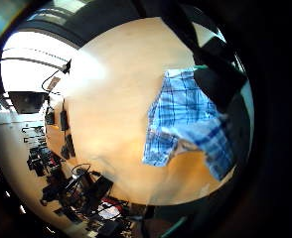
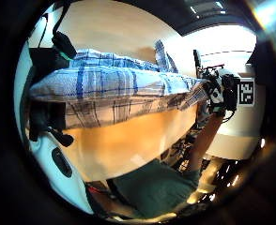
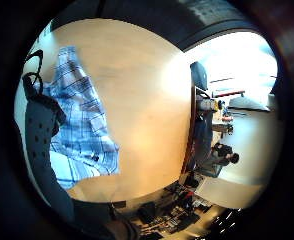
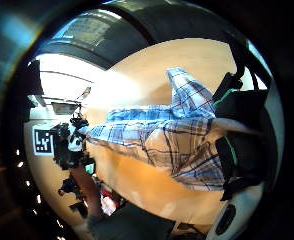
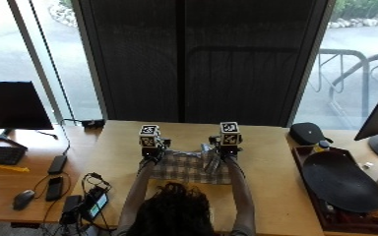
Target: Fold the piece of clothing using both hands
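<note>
Pale wood, the broad light-wood table (image 5: 267, 147) fills the middle of the outside view. At its centre, just above the person's head, lies the blue-and-white checked cloth garment (image 5: 189, 167), partly lifted. The left hand (image 5: 151, 152) pinches its upper left corner and the right hand (image 5: 227, 151) its upper right, the far edge stretched between them. Judging from this, folding is barely begun: one edge is raised, nothing yet laid over. No brand or readable writing shows.
</note>
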Available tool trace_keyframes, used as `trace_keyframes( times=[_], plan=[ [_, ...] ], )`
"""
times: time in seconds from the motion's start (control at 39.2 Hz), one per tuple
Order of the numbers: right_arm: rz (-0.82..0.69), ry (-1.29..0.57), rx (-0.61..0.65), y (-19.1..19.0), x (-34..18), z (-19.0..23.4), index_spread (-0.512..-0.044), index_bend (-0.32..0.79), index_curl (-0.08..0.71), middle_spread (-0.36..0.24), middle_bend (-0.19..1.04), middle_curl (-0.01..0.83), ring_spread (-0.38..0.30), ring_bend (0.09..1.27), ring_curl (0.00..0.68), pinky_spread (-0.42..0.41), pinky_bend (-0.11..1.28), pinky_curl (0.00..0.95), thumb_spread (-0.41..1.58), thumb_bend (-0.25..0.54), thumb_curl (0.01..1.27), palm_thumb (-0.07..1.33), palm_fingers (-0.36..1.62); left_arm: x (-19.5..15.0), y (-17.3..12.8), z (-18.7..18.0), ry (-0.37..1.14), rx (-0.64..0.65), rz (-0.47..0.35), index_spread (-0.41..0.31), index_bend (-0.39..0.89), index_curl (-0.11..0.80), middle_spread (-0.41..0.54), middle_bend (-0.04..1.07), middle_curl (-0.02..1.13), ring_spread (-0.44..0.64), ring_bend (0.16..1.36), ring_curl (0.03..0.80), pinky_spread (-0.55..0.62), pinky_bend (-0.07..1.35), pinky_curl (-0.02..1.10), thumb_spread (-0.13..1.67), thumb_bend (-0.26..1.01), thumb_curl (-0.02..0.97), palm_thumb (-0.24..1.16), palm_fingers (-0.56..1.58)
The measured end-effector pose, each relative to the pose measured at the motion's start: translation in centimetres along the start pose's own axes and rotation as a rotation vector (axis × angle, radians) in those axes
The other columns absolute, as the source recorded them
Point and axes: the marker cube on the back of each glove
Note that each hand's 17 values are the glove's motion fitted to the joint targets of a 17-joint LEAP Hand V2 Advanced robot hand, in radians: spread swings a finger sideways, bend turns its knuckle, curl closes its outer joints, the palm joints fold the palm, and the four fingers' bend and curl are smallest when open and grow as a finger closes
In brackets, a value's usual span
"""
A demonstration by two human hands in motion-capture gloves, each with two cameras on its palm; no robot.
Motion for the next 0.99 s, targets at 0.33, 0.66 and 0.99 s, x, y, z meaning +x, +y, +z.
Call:
trace_keyframes(
  times=[0.33, 0.66, 0.99],
  plan=[
    [0.491, 0.387, -0.08, 0.7, 7.3, 3.9, -0.311, 0.15, 0.359, -0.241, 0.48, 0.496, -0.234, 0.71, 0.459, -0.31, 0.55, 0.376, 1.19, -0.008, 0.34, 1.06, 1.27, -1.4, -3.1, 4.6, -0.075, 0.071, -0.119, -0.244, 0.18, 0.428, -0.272, 0.48, 0.54, -0.25, 0.52, 0.416, 0.04, 0.1, 0.28, 1.2, -0.01, 0.422, 0.92, 1.01],
    [0.497, 0.406, -0.053, 0.8, 9.0, 6.6, -0.311, 0.15, 0.368, -0.231, 0.49, 0.507, -0.244, 0.65, 0.452, -0.286, 0.54, 0.374, 1.18, -0.018, 0.34, 1.02, 1.26, -2.1, -4.3, 9.2, -0.109, 0.032, -0.143, -0.223, 0.16, 0.428, -0.265, 0.5, 0.54, -0.23, 0.5, 0.419, 0.09, 0.13, 0.24, 1.22, -0.01, 0.41, 0.94, 0.98],
    [0.48, 0.418, 0.046, 1.5, 8.3, 5.4, -0.305, 0.1, 0.337, -0.246, 0.41, 0.492, -0.232, 0.59, 0.444, -0.213, 0.55, 0.379, 1.16, -0.02, 0.35, 1.0, 1.07, -0.9, -3.4, 7.9, -0.109, 0.119, -0.102, -0.155, 0.11, 0.381, -0.164, 0.31, 0.5, -0.04, 0.42, 0.41, 0.16, 0.28, 0.3, 1.25, -0.01, 0.405, 0.96, 0.62]
  ],
)
